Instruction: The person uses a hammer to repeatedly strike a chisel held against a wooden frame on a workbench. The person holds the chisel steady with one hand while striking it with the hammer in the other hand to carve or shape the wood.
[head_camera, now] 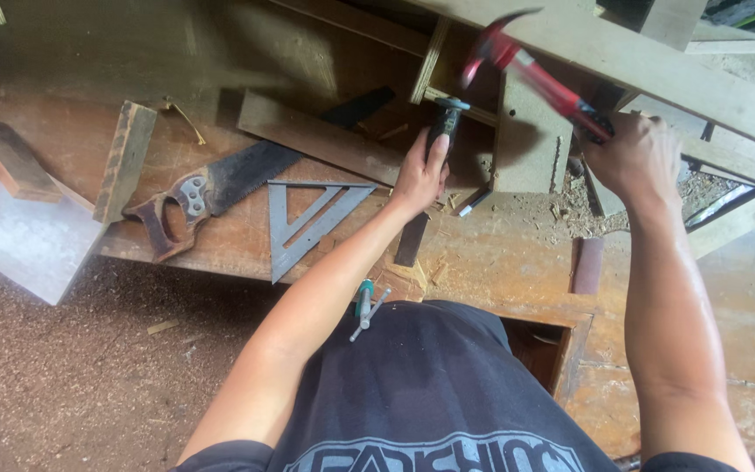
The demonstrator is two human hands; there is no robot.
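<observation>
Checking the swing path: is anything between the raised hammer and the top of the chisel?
Nothing visible. The right hand holds the hammer raised, and the left hand grips the chisel below its top, leaving open air between them.

We are seeing the saw (211,188) lying on the workbench (500,262), the triangular square (312,223) just right of it, and the chisel (443,122) standing farther right, below the hammer (535,74).

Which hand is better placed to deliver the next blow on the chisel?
Right, probably: the right hand holds the raised red hammer, while the left hand is occupied steadying the chisel.
</observation>
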